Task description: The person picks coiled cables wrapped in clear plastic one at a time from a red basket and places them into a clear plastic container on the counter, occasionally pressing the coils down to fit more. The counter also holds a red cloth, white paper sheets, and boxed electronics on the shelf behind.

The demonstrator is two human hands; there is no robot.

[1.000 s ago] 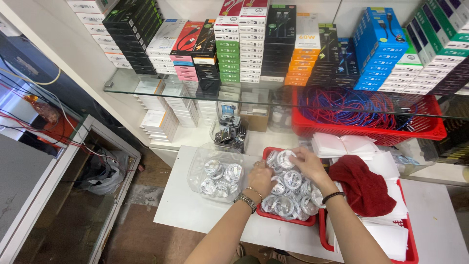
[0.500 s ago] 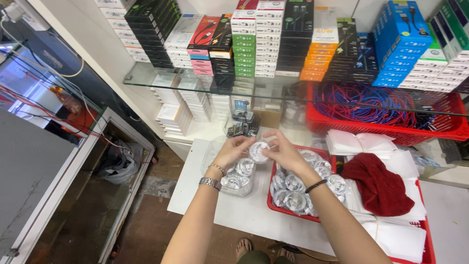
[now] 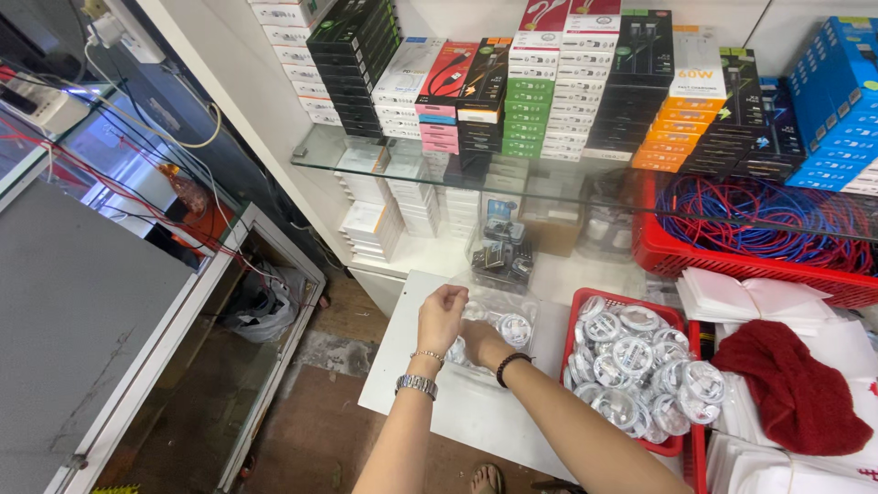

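A clear plastic bag [image 3: 508,327] with several coiled white cables inside lies on the white tabletop [image 3: 430,407]. My left hand [image 3: 442,316] pinches the bag's near left edge and lifts it. My right hand [image 3: 477,341] is pushed against the bag's mouth just behind the left hand, and its fingertips are hidden. To the right, a red tray [image 3: 580,322] is piled with more coiled white cables [image 3: 633,359] in clear wrap.
A dark red cloth [image 3: 788,395] and a stack of white packets [image 3: 752,298] lie right of the tray. A red basket [image 3: 732,263] of red and blue cables stands behind, under a glass shelf [image 3: 402,166] of stacked boxes. A glass cabinet [image 3: 174,302] stands left.
Both hands moved from over the red tray to the clear bag on the left. The coil held up half a second ago is no longer visible in my hands.
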